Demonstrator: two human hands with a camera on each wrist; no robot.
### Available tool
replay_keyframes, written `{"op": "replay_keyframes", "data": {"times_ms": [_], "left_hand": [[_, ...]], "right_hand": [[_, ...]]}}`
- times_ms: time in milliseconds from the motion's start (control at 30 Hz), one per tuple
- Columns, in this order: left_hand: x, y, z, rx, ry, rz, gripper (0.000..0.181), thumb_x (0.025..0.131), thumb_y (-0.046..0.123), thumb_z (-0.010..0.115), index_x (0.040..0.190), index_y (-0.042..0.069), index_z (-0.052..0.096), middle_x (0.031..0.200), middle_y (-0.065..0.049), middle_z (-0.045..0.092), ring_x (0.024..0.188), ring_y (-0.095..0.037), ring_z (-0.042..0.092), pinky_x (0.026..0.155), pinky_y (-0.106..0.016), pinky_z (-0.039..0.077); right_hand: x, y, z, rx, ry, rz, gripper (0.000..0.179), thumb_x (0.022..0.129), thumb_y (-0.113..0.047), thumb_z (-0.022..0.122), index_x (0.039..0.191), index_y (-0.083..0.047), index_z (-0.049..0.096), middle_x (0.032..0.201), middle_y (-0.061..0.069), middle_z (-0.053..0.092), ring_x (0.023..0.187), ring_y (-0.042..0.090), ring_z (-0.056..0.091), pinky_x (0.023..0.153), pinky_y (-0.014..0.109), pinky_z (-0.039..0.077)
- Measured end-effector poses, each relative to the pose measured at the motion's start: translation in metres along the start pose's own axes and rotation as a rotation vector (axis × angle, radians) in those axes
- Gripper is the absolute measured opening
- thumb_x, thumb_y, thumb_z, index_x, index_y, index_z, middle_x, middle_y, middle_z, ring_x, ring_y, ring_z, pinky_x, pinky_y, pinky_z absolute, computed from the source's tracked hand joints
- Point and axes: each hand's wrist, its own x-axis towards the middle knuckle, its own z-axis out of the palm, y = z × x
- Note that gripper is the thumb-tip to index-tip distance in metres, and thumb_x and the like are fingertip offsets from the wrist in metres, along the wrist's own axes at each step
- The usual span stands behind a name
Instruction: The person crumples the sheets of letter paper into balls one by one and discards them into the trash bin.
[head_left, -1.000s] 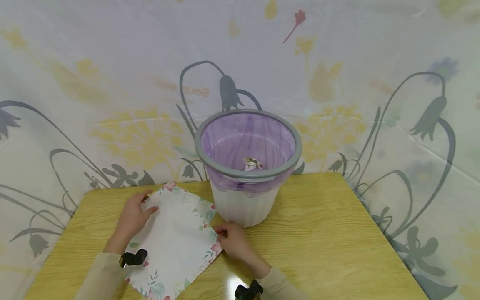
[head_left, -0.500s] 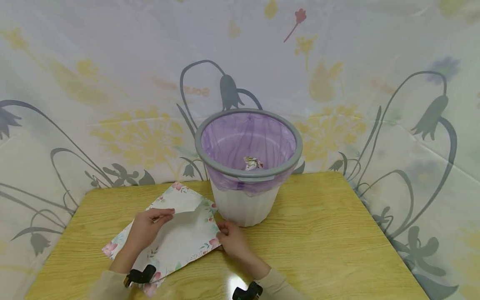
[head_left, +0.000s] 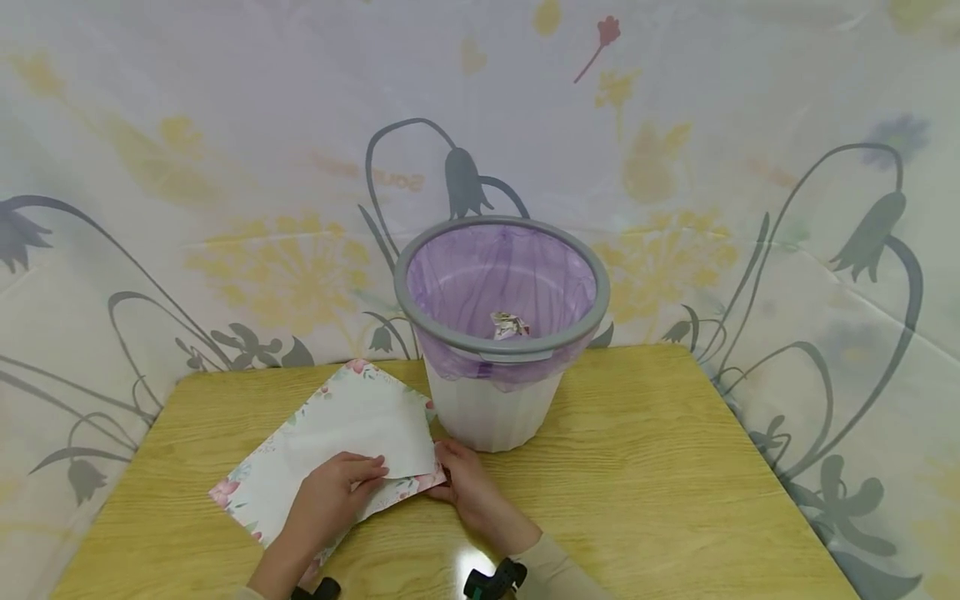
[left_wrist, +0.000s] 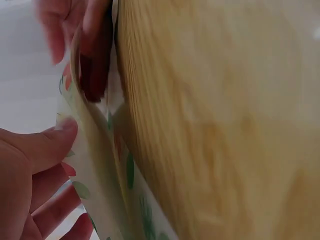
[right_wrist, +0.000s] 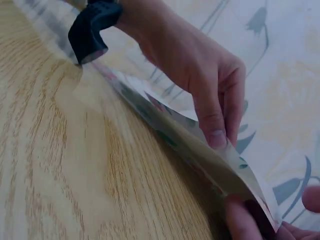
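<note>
A white sheet of paper (head_left: 337,417) with a printed flower border lies on the wooden table, folded over on itself. My left hand (head_left: 333,496) pinches the near edge of the upper layer between thumb and fingers. At the right corner, my right hand (head_left: 472,492) grips the layers close to the bin's foot. The left wrist view shows a gap between the two layers, with my left thumb (left_wrist: 62,132) on the outer one. In the right wrist view, right-hand fingers (right_wrist: 242,220) reach into the fold's end.
Just behind my right hand stands a white waste bin (head_left: 487,408) with a grey rim (head_left: 501,343) and a purple liner (head_left: 480,275). A crumpled shiny wrapper (head_left: 510,325) lies inside it. Flower-printed cloth (head_left: 225,167) hangs behind the table (head_left: 660,467).
My left hand has moved from the paper's far left edge toward the near right, bringing that side over into a fold. The right hand has stayed at the right corner.
</note>
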Motion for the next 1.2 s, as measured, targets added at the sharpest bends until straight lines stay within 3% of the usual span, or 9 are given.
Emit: {"op": "replay_keyframes", "data": {"times_ms": [133,300,533,667,767,867,933,1067,1200], "left_hand": [[-0.003,0.006,0.004,0.041,-0.014,0.01,0.014,0.083,0.018,0.082,0.097,0.02,0.082,0.11,0.009,0.072,0.103,-0.012,0.066,0.085,-0.038,0.056],[-0.005,0.009,0.005,0.054,-0.067,0.01,0.017,0.085,0.02,0.08,0.102,0.018,0.08,0.115,0.008,0.072,0.112,-0.016,0.063,0.091,-0.04,0.053],[-0.016,-0.003,-0.003,-0.26,-0.073,-0.123,0.025,0.088,0.022,0.078,0.113,0.022,0.076,0.122,0.01,0.069,0.119,-0.018,0.061,0.1,-0.045,0.048],[-0.025,-0.01,-0.011,-0.265,-0.025,-0.022,0.031,0.085,0.018,0.08,0.115,0.02,0.075,0.125,0.005,0.068,0.118,-0.021,0.062,0.095,-0.045,0.051],[-0.032,-0.02,-0.019,-0.218,-0.039,0.097,0.042,0.08,0.02,0.084,0.121,0.019,0.072,0.136,-0.001,0.062,0.129,-0.015,0.053,0.097,-0.032,0.05],[-0.04,-0.029,-0.027,-0.215,-0.096,0.19,0.064,0.074,0.026,0.088,0.132,0.015,0.064,0.149,-0.012,0.048,0.144,-0.01,0.029,0.106,-0.014,0.029],[-0.044,-0.035,-0.031,-0.211,-0.127,0.232,0.079,0.069,0.029,0.089,0.139,0.012,0.058,0.155,-0.018,0.038,0.15,-0.012,0.014,0.108,-0.01,0.012],[-0.045,-0.044,-0.037,-0.124,-0.101,0.293,0.095,0.06,0.026,0.093,0.144,0.01,0.052,0.158,-0.02,0.03,0.151,-0.024,0.007,0.119,-0.035,0.001],[-0.038,-0.05,-0.038,-0.02,0.004,0.377,0.093,0.053,0.007,0.095,0.139,0.01,0.058,0.153,-0.017,0.04,0.149,-0.026,0.019,0.12,-0.034,0.006]], "right_hand": [[0.001,0.0,0.002,-0.062,-0.003,-0.008,0.048,0.099,-0.002,0.054,0.143,0.01,0.041,0.114,0.02,0.064,0.098,0.031,0.068,0.077,0.041,0.059],[0.0,0.001,0.002,-0.118,0.037,-0.024,0.058,0.091,0.013,0.051,0.147,0.009,0.035,0.113,0.021,0.063,0.092,0.03,0.068,0.07,0.037,0.06],[0.001,0.006,0.004,-0.109,0.056,-0.075,0.06,0.09,0.016,0.047,0.149,0.008,0.036,0.111,0.022,0.065,0.087,0.029,0.069,0.068,0.036,0.06],[0.0,0.006,0.007,-0.107,0.069,-0.098,0.061,0.09,0.016,0.047,0.149,0.006,0.037,0.109,0.022,0.065,0.083,0.025,0.068,0.064,0.031,0.059],[0.0,0.007,0.007,-0.09,0.088,-0.09,0.062,0.09,0.016,0.048,0.15,0.007,0.035,0.106,0.021,0.065,0.08,0.022,0.066,0.065,0.027,0.058],[0.0,0.006,0.006,-0.064,0.1,-0.077,0.061,0.09,0.014,0.049,0.149,0.01,0.034,0.106,0.022,0.064,0.081,0.02,0.066,0.067,0.027,0.058],[0.001,0.007,0.004,-0.049,0.098,-0.072,0.061,0.091,0.014,0.05,0.149,0.012,0.032,0.108,0.023,0.063,0.083,0.02,0.067,0.07,0.026,0.058],[0.001,0.006,0.0,0.018,0.086,-0.054,0.06,0.092,0.012,0.049,0.148,0.015,0.028,0.113,0.025,0.061,0.086,0.016,0.066,0.072,0.022,0.056],[0.0,0.002,-0.005,0.079,0.074,-0.028,0.059,0.093,0.012,0.046,0.148,0.017,0.024,0.12,0.026,0.058,0.087,0.012,0.064,0.072,0.018,0.055]]}}
